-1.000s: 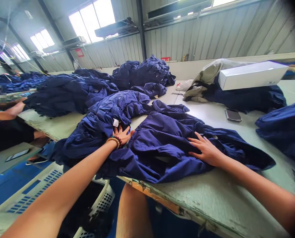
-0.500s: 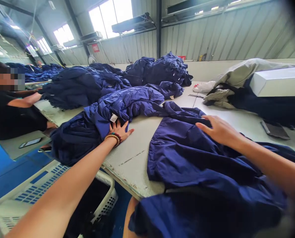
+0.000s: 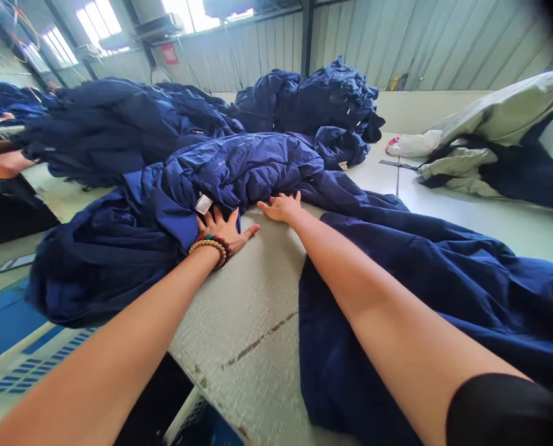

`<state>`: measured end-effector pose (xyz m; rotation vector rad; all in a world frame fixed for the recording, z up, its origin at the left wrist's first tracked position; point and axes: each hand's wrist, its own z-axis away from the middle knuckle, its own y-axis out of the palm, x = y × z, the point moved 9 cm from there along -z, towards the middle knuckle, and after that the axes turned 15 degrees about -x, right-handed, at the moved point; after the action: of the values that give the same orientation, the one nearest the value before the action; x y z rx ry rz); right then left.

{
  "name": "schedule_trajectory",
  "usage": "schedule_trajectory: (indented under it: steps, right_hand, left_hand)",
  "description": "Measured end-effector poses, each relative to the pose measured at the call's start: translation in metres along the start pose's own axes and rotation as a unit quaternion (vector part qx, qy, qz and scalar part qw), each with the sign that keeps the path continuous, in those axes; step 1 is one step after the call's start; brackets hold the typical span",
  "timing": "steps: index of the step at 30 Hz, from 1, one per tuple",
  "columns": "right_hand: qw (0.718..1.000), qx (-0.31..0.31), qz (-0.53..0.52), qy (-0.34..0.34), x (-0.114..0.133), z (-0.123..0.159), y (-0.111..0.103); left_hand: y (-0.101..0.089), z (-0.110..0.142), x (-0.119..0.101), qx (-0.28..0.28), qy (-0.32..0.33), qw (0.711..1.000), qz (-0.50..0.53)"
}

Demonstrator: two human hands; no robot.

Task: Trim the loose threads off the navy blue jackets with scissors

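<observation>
My left hand (image 3: 224, 228) lies flat with fingers spread on the table, pressed against the edge of a heaped navy garment (image 3: 239, 170) that has a white label (image 3: 204, 204). Beaded bracelets circle that wrist. My right hand (image 3: 283, 206) reaches forward, fingers stretched out, touching the same heap where it meets the table. A second navy garment (image 3: 425, 291) lies spread under and to the right of my right forearm, hanging over the near table edge.
The grey worktable (image 3: 252, 310) runs forward. More navy garment piles (image 3: 118, 124) fill the left and back (image 3: 332, 93). Grey-beige cloth (image 3: 499, 118) lies far right. Another person's arm (image 3: 2, 164) shows at the left. A white basket (image 3: 183, 415) stands below.
My right hand left the spread garment and reached forward-left to the heap beside my left hand. The spread garment slid toward me and right. The view dipped closer to the table.
</observation>
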<state>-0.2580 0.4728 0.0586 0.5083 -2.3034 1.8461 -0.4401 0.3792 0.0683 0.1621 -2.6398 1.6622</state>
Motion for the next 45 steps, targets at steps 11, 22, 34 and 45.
schedule_trajectory:
  steps: [11,22,34,45]
  right_hand:
    - [0.994,0.059,0.016,-0.091,-0.001,0.017,-0.027]
    - [0.988,0.037,-0.064,-0.135,-0.095,0.392,-0.137]
    - [0.982,-0.009,-0.057,-0.179,-0.138,0.535,-0.239]
    - [0.996,-0.072,0.056,-0.015,-0.292,0.591,-0.241]
  left_hand:
    - [0.020,-0.056,0.010,-0.003,-0.070,0.998,0.001]
    - [-0.031,-0.047,-0.007,-0.023,-0.077,0.997,-0.009]
    - [-0.132,0.162,-0.312,0.077,0.401,0.892,0.193]
    - [-0.151,0.290,-0.359,0.132,0.306,0.934,0.131]
